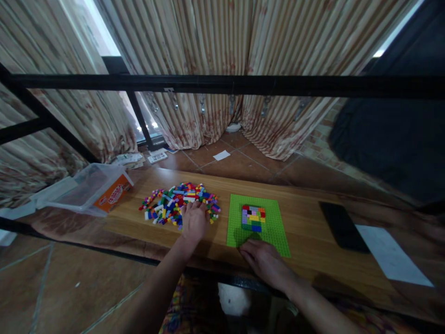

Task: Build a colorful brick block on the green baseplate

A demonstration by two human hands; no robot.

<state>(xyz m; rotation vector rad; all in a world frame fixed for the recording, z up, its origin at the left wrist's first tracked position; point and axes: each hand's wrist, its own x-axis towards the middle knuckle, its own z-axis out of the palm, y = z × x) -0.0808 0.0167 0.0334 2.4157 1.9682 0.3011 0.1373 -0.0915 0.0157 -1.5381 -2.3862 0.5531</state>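
Note:
A pile of small coloured bricks [175, 202] lies on the wooden table [306, 218]. My left hand [193, 221] rests on the pile's near right edge, fingers curled down into the bricks; what they hold is hidden. A green baseplate [274, 227] lies to the right, with a small square patch of mixed-colour bricks [253, 218] built on it. My right hand [262, 260] lies on the baseplate's near edge, fingers bent and pressed down on it.
A clear plastic box [83, 188] with an orange label lies tipped at the table's left end. A black phone [342, 226] and a white sheet [391, 255] sit at the right. A black metal frame [222, 86] crosses above; curtains hang behind.

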